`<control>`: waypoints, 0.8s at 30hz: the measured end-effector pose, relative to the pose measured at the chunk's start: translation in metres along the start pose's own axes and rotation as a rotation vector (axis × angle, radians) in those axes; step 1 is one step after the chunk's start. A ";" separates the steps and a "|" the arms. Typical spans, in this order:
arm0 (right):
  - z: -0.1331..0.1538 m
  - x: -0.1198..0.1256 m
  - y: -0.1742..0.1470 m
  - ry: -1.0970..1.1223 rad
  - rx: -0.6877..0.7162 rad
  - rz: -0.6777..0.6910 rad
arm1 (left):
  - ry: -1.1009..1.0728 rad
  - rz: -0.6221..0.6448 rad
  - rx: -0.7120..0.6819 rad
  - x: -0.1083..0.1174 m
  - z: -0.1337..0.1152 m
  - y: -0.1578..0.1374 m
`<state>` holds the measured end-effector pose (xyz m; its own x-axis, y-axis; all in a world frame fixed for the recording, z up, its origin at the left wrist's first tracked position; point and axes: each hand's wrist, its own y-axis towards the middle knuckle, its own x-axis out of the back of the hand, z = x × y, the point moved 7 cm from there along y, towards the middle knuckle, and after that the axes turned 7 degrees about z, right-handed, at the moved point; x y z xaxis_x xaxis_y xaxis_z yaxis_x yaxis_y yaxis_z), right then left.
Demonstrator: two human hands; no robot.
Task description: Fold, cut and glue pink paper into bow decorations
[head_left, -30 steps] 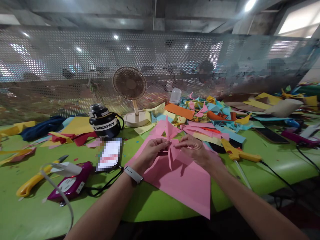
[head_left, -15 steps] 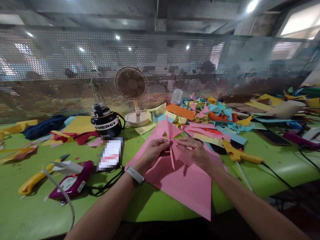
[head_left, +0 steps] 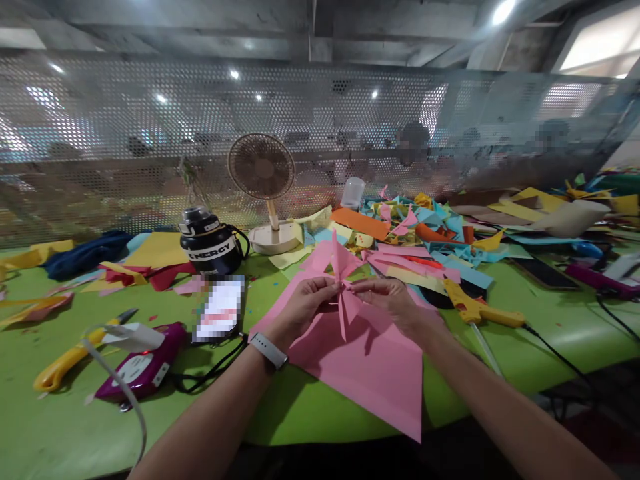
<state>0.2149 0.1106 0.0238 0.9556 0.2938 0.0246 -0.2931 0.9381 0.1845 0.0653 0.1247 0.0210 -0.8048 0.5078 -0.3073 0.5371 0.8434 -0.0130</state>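
A folded pink paper piece, with several pointed flaps, stands between my hands above a large pink paper sheet. My left hand pinches the piece near its centre, thumb and fingers pressed together. From the other side, my right hand is closed with its fingertips at the piece's centre. Fingers hide the exact spot where the flaps meet. A white wristband is round my left wrist. To the right of my right hand lies a yellow glue gun with a black cord.
On the left are a yellow utility knife, a purple power strip, a phone and a black bottle. A small fan stands behind. Colourful paper scraps are heaped at the back right, near a dark phone.
My right hand's fingers have drawn in slightly at the centre of the pink paper piece. My left hand keeps nearly the same place. The view has shifted a little.
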 end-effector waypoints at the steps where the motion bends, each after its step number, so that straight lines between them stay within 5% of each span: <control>1: -0.001 0.000 0.000 0.016 -0.018 -0.002 | 0.000 0.002 0.000 0.000 0.000 0.000; 24: -0.001 -0.009 0.000 0.153 -0.137 0.097 | -0.033 -0.018 0.034 -0.002 0.001 -0.002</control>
<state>0.2066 0.1081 0.0227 0.9097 0.3987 -0.1156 -0.3952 0.9171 0.0531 0.0665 0.1215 0.0208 -0.8060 0.4860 -0.3379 0.5313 0.8456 -0.0510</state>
